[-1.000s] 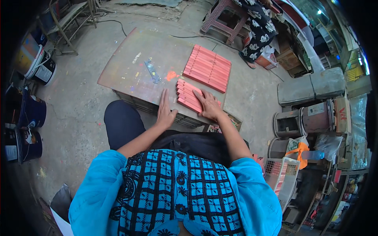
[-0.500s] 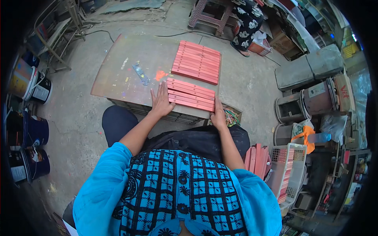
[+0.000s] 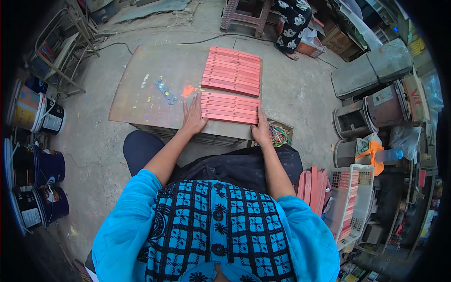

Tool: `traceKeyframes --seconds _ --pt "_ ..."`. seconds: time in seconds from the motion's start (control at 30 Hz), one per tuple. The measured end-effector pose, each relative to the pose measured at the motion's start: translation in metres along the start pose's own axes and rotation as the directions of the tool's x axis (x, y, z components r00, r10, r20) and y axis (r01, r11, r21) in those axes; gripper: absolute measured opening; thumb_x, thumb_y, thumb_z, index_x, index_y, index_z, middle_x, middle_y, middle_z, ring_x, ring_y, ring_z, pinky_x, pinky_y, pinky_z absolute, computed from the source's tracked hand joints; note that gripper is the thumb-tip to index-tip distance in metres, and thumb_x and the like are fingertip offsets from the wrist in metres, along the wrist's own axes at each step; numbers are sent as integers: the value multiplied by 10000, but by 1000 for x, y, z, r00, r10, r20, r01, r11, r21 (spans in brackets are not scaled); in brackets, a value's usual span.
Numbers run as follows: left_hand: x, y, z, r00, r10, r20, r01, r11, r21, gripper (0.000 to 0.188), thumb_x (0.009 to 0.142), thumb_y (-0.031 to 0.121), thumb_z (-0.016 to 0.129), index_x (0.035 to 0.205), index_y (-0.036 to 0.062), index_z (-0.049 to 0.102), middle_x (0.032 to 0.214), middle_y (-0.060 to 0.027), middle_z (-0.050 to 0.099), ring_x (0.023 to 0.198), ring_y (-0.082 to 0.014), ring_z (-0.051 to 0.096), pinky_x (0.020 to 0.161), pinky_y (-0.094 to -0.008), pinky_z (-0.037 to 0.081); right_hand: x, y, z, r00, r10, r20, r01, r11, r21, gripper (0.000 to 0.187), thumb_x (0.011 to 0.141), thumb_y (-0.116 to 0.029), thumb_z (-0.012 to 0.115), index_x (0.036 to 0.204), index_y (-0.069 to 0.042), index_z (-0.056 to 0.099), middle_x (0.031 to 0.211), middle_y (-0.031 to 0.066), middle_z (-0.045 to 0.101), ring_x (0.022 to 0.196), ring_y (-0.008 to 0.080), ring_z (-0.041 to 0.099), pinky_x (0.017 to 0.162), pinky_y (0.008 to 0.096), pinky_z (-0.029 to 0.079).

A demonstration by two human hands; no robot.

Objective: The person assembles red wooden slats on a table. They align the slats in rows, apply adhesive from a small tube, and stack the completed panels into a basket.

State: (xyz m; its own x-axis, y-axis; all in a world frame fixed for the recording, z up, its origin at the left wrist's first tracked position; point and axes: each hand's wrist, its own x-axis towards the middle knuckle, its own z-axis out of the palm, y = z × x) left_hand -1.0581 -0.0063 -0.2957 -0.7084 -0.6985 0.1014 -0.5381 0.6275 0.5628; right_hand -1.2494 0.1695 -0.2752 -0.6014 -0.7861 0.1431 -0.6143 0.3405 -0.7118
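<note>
A row of red-painted wooden strips (image 3: 229,107) with small holes near their ends lies on a board-topped table (image 3: 136,84) in front of me. At the row's left end rests my left hand (image 3: 193,118), open, with fingers stretched along the strip ends. My right hand (image 3: 261,130) is open too, its fingers straight against the right ends and its thumb near the closest strip. The strips between my hands lie close together with ends lined up. Just beyond them is a larger block of similar red strips (image 3: 232,70), touched by neither hand.
On the table lie a paint-spotted flat tool (image 3: 165,91) and an orange paint patch (image 3: 190,90). More red strips (image 3: 312,190) stand by my right leg, beside a white plastic crate (image 3: 367,188). Paint buckets (image 3: 49,164) line the left. Another person's patterned trouser leg (image 3: 292,28) is at the back.
The gap among the nearer strips has closed and their ends are now even. Both hands stay at the row's two ends, the right hand slightly higher along it. My view has shifted a little.
</note>
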Motion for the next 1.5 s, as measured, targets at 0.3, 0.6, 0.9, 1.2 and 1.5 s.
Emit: traceKeyframes --seconds 0.3,0.6,0.9,1.2,1.5 --pt "19 -9 9 994 25 -104 -38 991 -125 808 712 142 464 1357 -35 10 1398 -208 187 1306 -309 178 1046 -512 30 15 2 6 997 -73 -19 72 997 -31 715 668 102 472 1336 -11 242 1363 222 255 1269 335 255 1052 343 217" --pt "24 -11 3 982 38 -184 -110 909 -402 825 657 63 476 1366 -10 61 1386 -231 203 1298 -335 188 1055 -395 164 20 3 7 998 -55 -18 56 997 43 711 662 57 468 1336 -12 254 1360 225 268 1275 309 264 1044 327 226" --pt "31 -13 9 971 -81 -224 -85 760 -644 869 582 -4 452 1373 12 91 1385 -175 271 1247 -284 320 967 -296 319 39 7 15 987 145 -73 -79 823 563 561 826 -143 425 1333 23 251 1369 181 296 1258 241 309 1014 291 247" --pt "30 3 -3 975 -112 -193 -66 681 -729 837 593 -30 424 1368 5 110 1369 -147 319 1210 -282 367 913 -294 373 40 9 15 981 171 -87 -83 787 611 548 860 -206 423 1314 59 268 1363 163 308 1256 216 303 1019 300 242" --pt "27 6 -9 983 -130 -132 -7 687 -727 862 560 5 421 1363 -22 109 1395 -145 274 1267 -240 295 978 -261 289 46 9 24 970 182 -161 -62 828 558 499 853 -220 404 1275 42 360 1305 173 395 1212 235 366 1000 302 263"
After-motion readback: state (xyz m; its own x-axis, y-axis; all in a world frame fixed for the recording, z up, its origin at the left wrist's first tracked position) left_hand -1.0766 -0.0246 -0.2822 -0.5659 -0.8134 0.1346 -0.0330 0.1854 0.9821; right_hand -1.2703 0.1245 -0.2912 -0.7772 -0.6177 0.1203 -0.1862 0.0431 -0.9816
